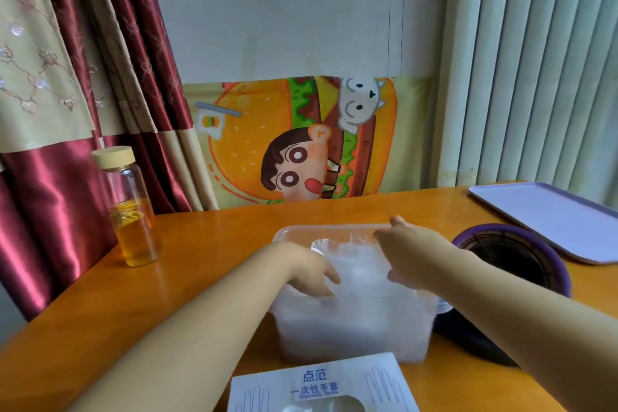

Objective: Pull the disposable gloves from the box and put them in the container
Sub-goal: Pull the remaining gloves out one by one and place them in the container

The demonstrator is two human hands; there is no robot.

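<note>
Clear gloves (354,311) fill the container (291,233) on the desk (207,244), left hand (311,274) pressing them with spread grip, right hand (408,251) grip unclear, the box (321,385) reading "点范 一次性手套" nearer, purple-rimmed bin (521,244) right, tray (551,217) beyond, bottle (133,211) left.

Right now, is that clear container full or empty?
Nearly full: cloudy plastic gloves fill the container up to about its rim, with the left hand and right hand resting on the heap.

Gloves (354,284) in container (351,338) on table (207,244); box (321,385) before it; bottle (132,207) left; tray (548,214) right.
</note>
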